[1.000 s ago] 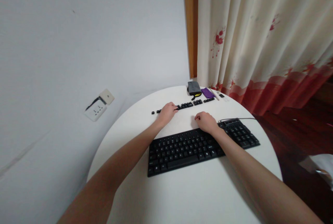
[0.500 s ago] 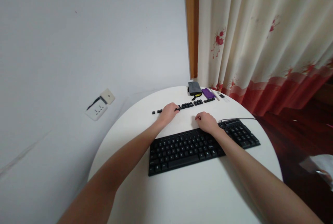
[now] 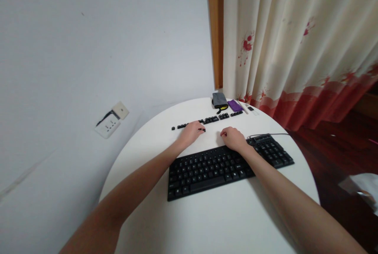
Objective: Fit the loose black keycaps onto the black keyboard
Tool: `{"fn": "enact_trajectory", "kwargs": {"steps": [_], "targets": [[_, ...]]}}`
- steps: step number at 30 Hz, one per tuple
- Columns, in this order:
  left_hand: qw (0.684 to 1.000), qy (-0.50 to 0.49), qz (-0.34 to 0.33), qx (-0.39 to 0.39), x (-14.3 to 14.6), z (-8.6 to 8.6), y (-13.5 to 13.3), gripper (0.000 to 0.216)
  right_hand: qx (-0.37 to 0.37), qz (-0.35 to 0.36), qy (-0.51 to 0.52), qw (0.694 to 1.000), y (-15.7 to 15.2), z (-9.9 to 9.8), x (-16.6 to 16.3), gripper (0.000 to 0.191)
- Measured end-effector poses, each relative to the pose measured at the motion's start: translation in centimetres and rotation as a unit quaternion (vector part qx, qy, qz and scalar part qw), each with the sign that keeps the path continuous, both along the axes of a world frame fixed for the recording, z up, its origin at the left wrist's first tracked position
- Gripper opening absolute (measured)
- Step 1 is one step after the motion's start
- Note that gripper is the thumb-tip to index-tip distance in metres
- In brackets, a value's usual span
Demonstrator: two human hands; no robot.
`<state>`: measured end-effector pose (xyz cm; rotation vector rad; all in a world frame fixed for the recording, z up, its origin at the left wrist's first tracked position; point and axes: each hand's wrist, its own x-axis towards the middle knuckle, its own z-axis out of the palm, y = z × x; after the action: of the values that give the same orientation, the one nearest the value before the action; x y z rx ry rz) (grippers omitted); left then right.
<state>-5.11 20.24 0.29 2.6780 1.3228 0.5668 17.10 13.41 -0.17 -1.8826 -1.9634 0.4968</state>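
Note:
A black keyboard [image 3: 209,171] lies on the round white table, its main keys in place. Behind it runs a row of loose black keycaps [image 3: 211,120] in small groups. My left hand [image 3: 190,134] is closed in a pinch just in front of that row, with a small black keycap [image 3: 202,130] at its fingertips. Over the keyboard's back edge rests my right hand [image 3: 233,138], fingers curled together; whatever they hold, if anything, is hidden. My right forearm covers part of the keyboard left of the number pad [image 3: 273,152].
Toward the back of the white table [image 3: 141,151] lie a grey cloth pouch [image 3: 219,99], a purple cloth [image 3: 235,105] and a few small thin items. A cable [image 3: 279,134] trails from the keyboard. Wall stands left, a curtain [image 3: 262,41] behind right.
My left hand has drawn slightly back from the keycap row toward me, with the small keycap in its fingertips. My right hand stays in place; the view has shifted a little.

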Motion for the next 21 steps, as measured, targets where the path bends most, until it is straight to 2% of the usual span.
{"fn": "enact_trajectory", "kwargs": {"steps": [5, 9, 18, 21], "targets": [[1.0, -0.001, 0.003, 0.0, -0.6, 0.8, 0.4, 0.029, 0.005, 0.002, -0.004, 1.0, 0.0, -0.1, 0.0, 0.025], [0.999, 0.005, -0.026, -0.022, -1.1, 1.1, 1.2, 0.031, 0.015, 0.007, -0.007, 1.0, -0.1, -0.2, -0.1, 0.026], [0.994, -0.035, -0.062, -0.081, 0.4, 0.1, 0.0, 0.02, 0.067, 0.092, 0.004, 0.993, 0.0, -0.5, -0.7, 0.034], [0.984, -0.078, -0.087, -0.135, 1.3, -0.2, -0.9, 0.021, 0.086, 0.127, 0.008, 0.988, 0.1, -0.8, -0.8, 0.034]]}}
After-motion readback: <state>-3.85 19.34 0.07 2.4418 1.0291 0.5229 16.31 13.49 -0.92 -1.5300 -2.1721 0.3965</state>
